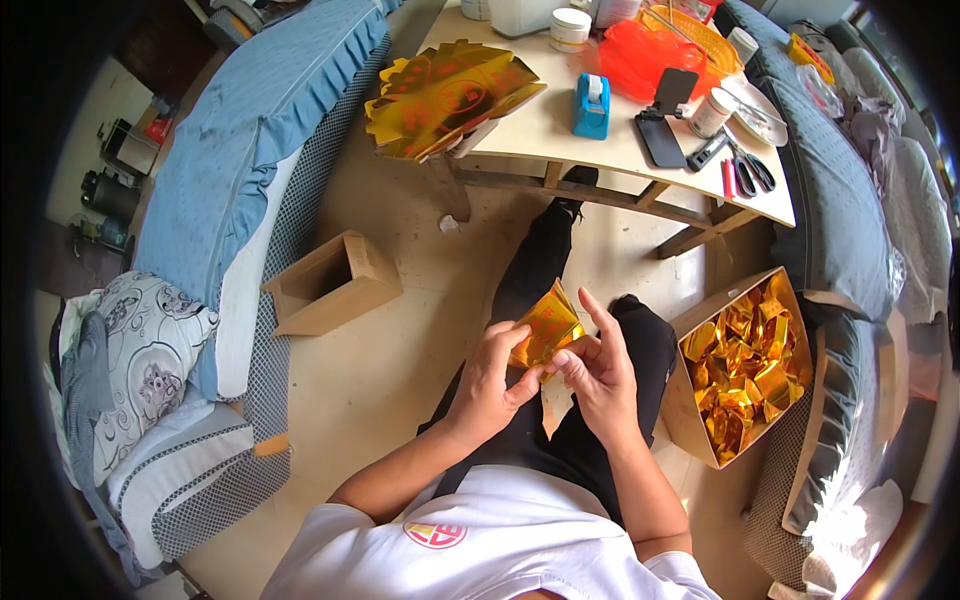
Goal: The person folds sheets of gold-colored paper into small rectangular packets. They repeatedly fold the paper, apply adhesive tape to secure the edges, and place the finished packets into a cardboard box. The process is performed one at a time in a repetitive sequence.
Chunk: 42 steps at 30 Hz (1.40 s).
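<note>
A gold foil paper piece (pixel 546 324) with red print, partly folded, is held between both hands above my lap. My left hand (pixel 491 371) pinches its left side between thumb and fingers. My right hand (pixel 600 367) grips its lower right edge with thumb and bent fingers, one finger pointing up. A pale pointed flap of paper (pixel 556 409) hangs below the fingers. On the table's left corner lies a stack of flat gold paper sheets (pixel 450 97) with jagged edges. To my right, a cardboard box (pixel 690 412) holds many folded gold foil pieces (pixel 742 367).
The wooden table (pixel 517 135) bears a blue tape dispenser (pixel 592 109), black phone stand (pixel 664 135), stapler (pixel 709 150), scissors (pixel 752 172), white jars, a red plastic bag (pixel 645 60) and an orange basket (pixel 701 37). An open cardboard box (pixel 352 296) lies left. Sofas (pixel 217 157) flank both sides.
</note>
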Motion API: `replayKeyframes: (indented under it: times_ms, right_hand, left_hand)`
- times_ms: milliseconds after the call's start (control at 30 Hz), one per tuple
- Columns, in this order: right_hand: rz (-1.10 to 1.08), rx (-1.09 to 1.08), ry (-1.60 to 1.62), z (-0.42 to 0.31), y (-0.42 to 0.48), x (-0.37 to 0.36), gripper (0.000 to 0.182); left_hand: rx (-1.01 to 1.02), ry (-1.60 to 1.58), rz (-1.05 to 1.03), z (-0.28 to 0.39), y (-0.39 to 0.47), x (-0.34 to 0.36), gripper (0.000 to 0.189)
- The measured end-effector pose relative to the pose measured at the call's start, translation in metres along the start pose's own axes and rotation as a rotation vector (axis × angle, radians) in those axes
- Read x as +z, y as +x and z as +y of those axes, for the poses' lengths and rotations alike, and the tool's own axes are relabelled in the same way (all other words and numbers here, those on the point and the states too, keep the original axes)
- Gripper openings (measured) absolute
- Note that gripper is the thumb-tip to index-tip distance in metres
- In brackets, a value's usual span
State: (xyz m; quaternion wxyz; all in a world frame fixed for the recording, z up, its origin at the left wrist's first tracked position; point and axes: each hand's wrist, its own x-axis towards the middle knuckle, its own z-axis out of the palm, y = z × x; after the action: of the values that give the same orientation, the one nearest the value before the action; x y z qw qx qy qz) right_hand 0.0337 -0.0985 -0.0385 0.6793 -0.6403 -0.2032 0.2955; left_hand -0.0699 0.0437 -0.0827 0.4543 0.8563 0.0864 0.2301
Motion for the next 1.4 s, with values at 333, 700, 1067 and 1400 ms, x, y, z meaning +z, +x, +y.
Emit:
replayKeyframes:
  times_ms: [333, 700, 1067, 1400]
  right_hand:
    - [0.106, -0.048, -0.075, 0.008, -0.016, -0.005, 0.066]
    - [0.188, -0.118, -0.275, 0.001, -0.021, -0.004, 0.060]
    - [0.214, -0.077, -0.309, 0.002, -0.022, -0.005, 0.058]
    - [0.260, -0.192, -0.777, -0.011, -0.020, -0.002, 0.069]
  left_hand:
    - [0.196, 0.375, -0.027, 0.020, 0.004, -0.001, 0.064]
    - [0.328, 0.479, -0.090, 0.030, 0.013, -0.006, 0.069]
    - [0.319, 0.453, -0.073, 0.033, 0.012, -0.006, 0.074]
    - [0.089, 0.035, -0.066, 0.036, 0.004, -0.003, 0.050]
